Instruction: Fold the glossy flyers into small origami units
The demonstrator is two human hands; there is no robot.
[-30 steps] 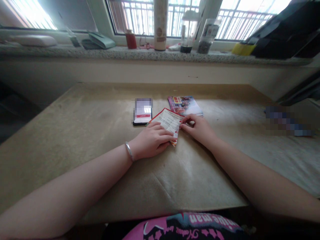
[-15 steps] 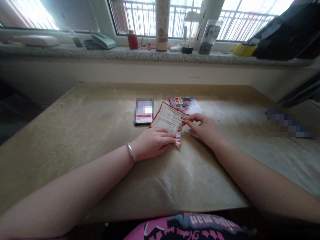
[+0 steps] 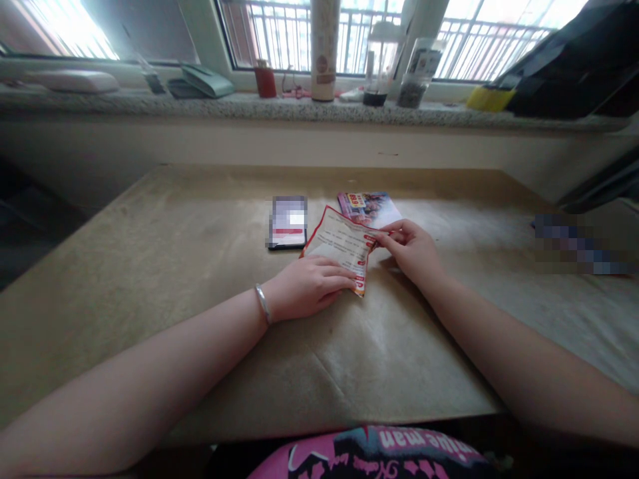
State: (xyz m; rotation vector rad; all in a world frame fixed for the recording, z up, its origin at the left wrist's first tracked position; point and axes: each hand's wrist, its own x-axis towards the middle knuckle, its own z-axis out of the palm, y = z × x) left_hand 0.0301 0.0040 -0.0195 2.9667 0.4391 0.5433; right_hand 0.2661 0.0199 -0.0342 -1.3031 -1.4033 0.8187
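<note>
A printed paper leaflet (image 3: 339,241) with a red border lies at a slant on the table, its right side slightly lifted. My left hand (image 3: 312,286) rests flat over its near left part, fingers stretched out across it. Pinched between the thumb and fingers of my right hand (image 3: 409,247) is the leaflet's right edge. A colourful printed card (image 3: 369,207) lies just behind, partly covered by the leaflet. To the left is a phone-like flat item (image 3: 288,223) with a dark edge, its face blurred out.
The beige table (image 3: 200,219) reaches to the wall under the window. On the stone sill (image 3: 294,113) stand a red bottle (image 3: 265,80), a tall cylinder (image 3: 324,60), clear containers and a green case (image 3: 207,80). A blurred flat item (image 3: 579,246) lies at the table's right.
My right hand has moved slightly to the right, and the pinched edge of the leaflet has shifted with it. My left hand stays almost in place on the paper.
</note>
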